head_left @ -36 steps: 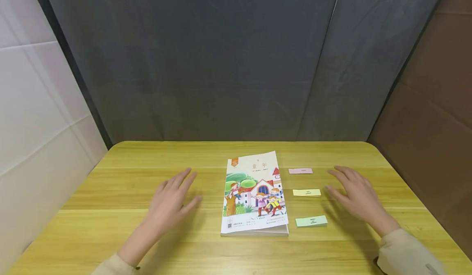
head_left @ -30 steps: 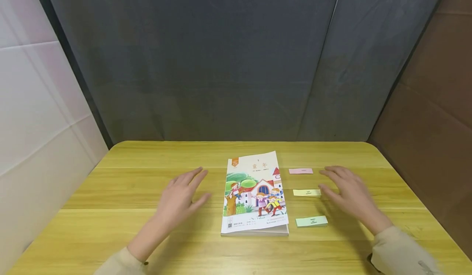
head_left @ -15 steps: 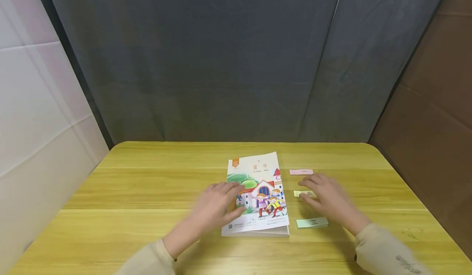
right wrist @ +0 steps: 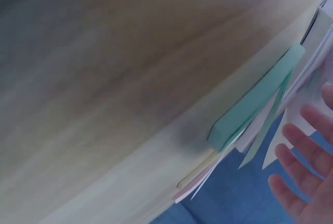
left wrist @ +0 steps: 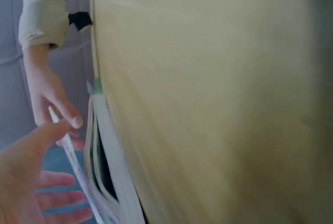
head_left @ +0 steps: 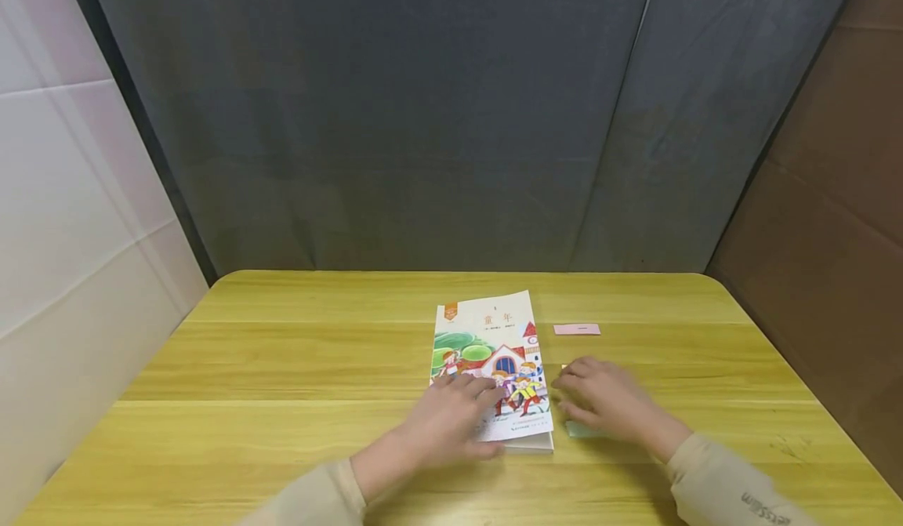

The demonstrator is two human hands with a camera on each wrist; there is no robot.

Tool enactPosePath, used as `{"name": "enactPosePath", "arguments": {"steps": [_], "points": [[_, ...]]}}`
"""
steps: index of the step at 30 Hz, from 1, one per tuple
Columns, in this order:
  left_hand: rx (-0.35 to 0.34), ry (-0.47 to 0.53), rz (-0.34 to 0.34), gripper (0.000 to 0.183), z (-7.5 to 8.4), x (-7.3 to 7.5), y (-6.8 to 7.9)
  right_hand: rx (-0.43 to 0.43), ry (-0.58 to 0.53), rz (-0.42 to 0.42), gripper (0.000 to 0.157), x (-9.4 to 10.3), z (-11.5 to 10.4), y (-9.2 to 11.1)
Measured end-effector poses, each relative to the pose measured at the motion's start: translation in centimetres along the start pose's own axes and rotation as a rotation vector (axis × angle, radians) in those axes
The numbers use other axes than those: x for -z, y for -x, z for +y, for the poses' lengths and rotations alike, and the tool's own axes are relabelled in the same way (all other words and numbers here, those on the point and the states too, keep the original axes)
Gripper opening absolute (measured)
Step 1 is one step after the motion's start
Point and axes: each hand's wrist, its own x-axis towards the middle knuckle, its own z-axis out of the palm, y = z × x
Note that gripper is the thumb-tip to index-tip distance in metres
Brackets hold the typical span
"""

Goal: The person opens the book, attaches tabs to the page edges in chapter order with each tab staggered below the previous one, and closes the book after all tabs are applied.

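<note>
a dark backdrop (head_left: 395, 118) stands along the far side, with a pale panel (head_left: 77, 165) at the left and a brown panel (head_left: 832, 165) at the right. the wooden table (head_left: 317, 353) runs from there toward the person, whose beige sleeves (head_left: 317, 498) come in from the near edge. the book (head_left: 494, 353) lies on the table front side up, its illustrated cover standing off the pages along the near edge. the left hand (head_left: 451, 420) is over the book's lower left part, fingers loosely spread, thumb wide of them near the bottom edge; whether it touches the cover i cannot tell. the right hand (head_left: 607, 400) is just beside the book's right edge, fingers apart and slightly bent, holding nothing. in the head view it hides most of the green notes (right wrist: 255, 101), which have a leaf lifted, and of the yellow notes (right wrist: 197, 171). the pink notes (head_left: 577, 329) lie farther back, right of the book and apart from it, bearing one dark stroke.
</note>
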Motion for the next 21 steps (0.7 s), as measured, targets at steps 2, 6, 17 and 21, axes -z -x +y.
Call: {"name": "enactPosePath", "arguments": {"steps": [2,6,17,21], "points": [[-0.015,-0.020,-0.001,0.066,0.2,-0.2,0.0,0.015,-0.019,-0.009,0.026,-0.1,-0.2,0.0],[-0.029,-0.038,0.009,0.061,0.4,-0.3,0.0,0.039,-0.033,-0.021,0.026,-0.4,-0.6,-0.1],[-0.126,0.005,0.265,0.053,0.2,0.7,0.5,0.110,-0.074,-0.015,0.027,-0.8,-1.9,-0.3],[-0.165,0.035,0.388,0.066,-0.1,1.7,0.7,0.136,-0.072,-0.002,0.027,-1.1,-2.1,-0.4]]}}
